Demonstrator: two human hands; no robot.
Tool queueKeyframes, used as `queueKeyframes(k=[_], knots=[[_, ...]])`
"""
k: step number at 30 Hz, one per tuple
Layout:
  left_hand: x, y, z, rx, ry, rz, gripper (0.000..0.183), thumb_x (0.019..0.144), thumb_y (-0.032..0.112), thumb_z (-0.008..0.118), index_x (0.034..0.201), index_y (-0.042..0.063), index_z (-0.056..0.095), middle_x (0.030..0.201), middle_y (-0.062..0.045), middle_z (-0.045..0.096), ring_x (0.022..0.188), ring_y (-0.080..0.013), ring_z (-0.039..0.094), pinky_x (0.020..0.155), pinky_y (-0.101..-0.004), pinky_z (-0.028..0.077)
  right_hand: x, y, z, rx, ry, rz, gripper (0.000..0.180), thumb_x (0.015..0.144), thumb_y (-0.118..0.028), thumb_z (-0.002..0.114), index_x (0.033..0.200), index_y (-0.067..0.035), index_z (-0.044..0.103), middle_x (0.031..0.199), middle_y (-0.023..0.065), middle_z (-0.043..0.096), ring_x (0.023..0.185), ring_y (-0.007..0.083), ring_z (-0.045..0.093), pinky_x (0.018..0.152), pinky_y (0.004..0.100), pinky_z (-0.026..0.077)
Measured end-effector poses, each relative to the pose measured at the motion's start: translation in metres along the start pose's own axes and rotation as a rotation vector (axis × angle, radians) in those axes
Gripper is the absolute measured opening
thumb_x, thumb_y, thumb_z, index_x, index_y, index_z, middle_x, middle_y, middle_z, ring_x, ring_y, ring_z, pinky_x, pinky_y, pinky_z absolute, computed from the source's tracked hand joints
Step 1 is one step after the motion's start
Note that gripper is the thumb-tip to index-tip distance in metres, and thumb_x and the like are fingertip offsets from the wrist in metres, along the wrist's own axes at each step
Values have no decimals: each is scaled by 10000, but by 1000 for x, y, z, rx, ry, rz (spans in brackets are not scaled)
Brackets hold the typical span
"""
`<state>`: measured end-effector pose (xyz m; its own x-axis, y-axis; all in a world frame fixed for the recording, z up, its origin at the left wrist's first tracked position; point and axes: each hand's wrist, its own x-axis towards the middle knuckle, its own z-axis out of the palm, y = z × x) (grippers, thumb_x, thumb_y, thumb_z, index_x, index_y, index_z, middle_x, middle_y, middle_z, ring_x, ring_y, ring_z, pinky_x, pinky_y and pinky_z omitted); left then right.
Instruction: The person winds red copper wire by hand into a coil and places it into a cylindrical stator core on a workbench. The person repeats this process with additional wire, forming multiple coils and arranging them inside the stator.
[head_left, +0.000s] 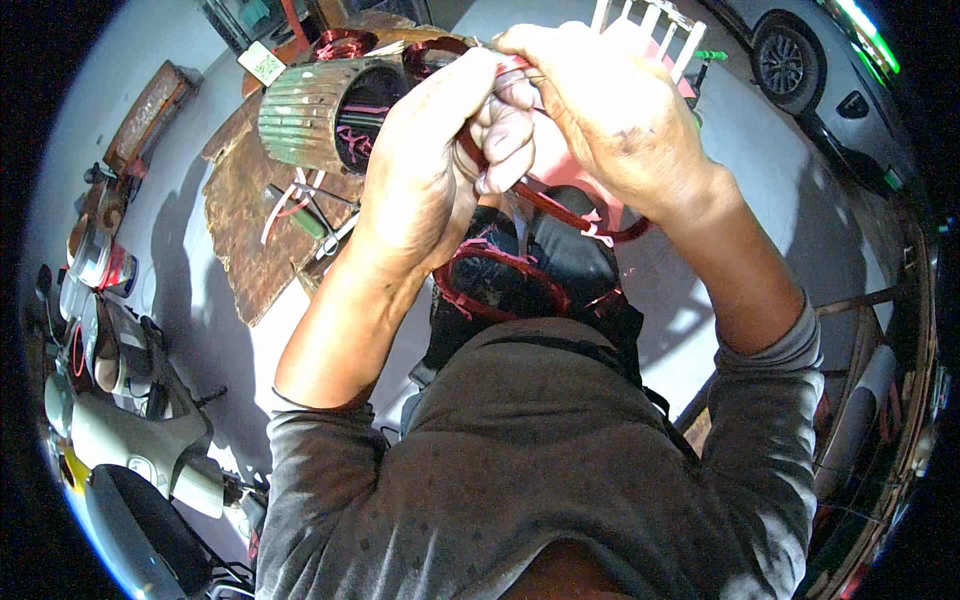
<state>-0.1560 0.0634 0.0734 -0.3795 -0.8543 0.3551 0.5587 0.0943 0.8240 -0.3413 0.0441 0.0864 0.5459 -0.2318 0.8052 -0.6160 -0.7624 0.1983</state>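
Observation:
My left hand is closed around a bundle of dark red enamelled wire, part of a coil that hangs down to the right and bears pink ties. Beside it, my right hand pinches a reddish strand at my left fingertips; the fingers partly hide what it is. A second wire coil, also tied with pink strips, rests across my lap. Left of my hands lies a ribbed green motor housing on its side, with dark slots and pink strips inside its bore.
Under the housing is a worn wooden board, holding a green-handled tool and pink strips. More copper coils lie behind. A white rack stands ahead. A scooter is at left, a car at right.

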Motion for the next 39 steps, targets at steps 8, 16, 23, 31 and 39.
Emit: queueKeyframes(k=[8, 16, 23, 31, 39], knots=[[-2, -9, -5, -372, -12, -39, 316, 1079, 314, 535, 854, 95, 574, 631, 27, 453, 482, -69, 368, 467, -233, 280, 7, -8, -5, -62, -1, -7, 239, 968, -63, 640, 1199, -44, 697, 1128, 136, 726, 961, 305, 731, 848, 369, 576], [-7, -9, 1, -291, -7, 145, 343, 1085, 328, 529, 877, 64, 597, 582, 69, 380, 467, -60, 316, 460, -234, 236, -35, -8, 33, 210, 111, 432, 171, 1050, -98, 559, 1159, 9, 636, 907, 165, 718, 729, 256, 725, 669, 376, 573], [-21, 16, -52, -199, 21, 2, 337, 1099, 315, 488, 960, 38, 620, 525, 56, 399, 427, -96, 408, 432, -242, 328, -102, -9, 41, 177, 16, 704, 219, 1080, -101, 521, 1202, 9, 666, 920, 112, 751, 795, 174, 734, 705, 329, 576], [-1, 12, -81, -393, 130, 36, 300, 1084, 298, 535, 928, 62, 633, 575, 85, 385, 447, -69, 309, 484, -256, 304, -76, 15, 36, 21, 140, 358, 318, 964, -75, 684, 1280, -49, 659, 1111, 174, 726, 998, 320, 737, 852, 398, 589], [-5, 12, -59, -260, 140, -66, 424, 1110, 446, 447, 849, 145, 594, 436, 94, 352, 359, -73, 330, 399, -241, 265, -24, 0, 4, -69, 13, 238, 455, 926, -253, 749, 1319, -55, 633, 1056, 158, 683, 941, 298, 706, 786, 399, 572]])
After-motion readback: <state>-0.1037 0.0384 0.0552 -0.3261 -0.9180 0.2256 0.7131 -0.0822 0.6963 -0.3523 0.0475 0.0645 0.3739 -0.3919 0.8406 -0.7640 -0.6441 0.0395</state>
